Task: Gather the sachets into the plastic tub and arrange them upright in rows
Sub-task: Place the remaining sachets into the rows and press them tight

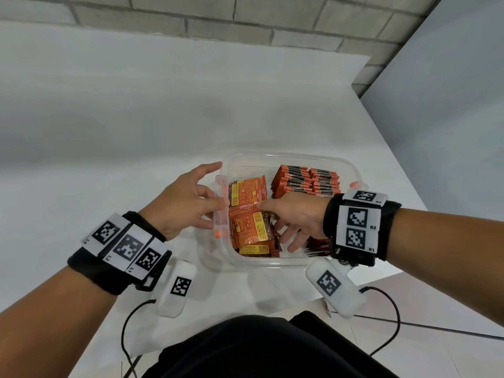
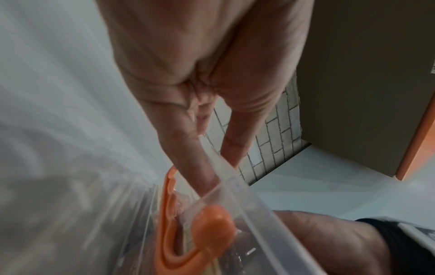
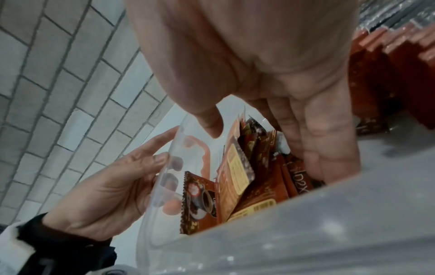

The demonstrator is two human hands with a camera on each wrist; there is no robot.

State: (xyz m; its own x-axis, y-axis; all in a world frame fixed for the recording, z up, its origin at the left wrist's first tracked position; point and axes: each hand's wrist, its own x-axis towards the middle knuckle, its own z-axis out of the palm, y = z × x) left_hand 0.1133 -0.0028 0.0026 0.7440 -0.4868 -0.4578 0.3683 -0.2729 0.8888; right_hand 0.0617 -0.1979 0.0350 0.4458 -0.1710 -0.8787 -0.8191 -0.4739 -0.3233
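Light, slippery coffee sachets [image 1: 246, 214] flop; pinch their edges. Left hand [image 1: 188, 197] steadies the plastic tub [image 1: 286, 261]; right hand [image 1: 294, 216] spread, empty among them

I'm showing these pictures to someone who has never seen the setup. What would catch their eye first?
Probably the clear plastic tub near the table's front edge, with red-orange sachets standing in neat rows at its far right and loose sachets jumbled on its left. Next, the two hands: the left hand steadies the tub's left wall from outside, while the right hand reaches in among the loose sachets.
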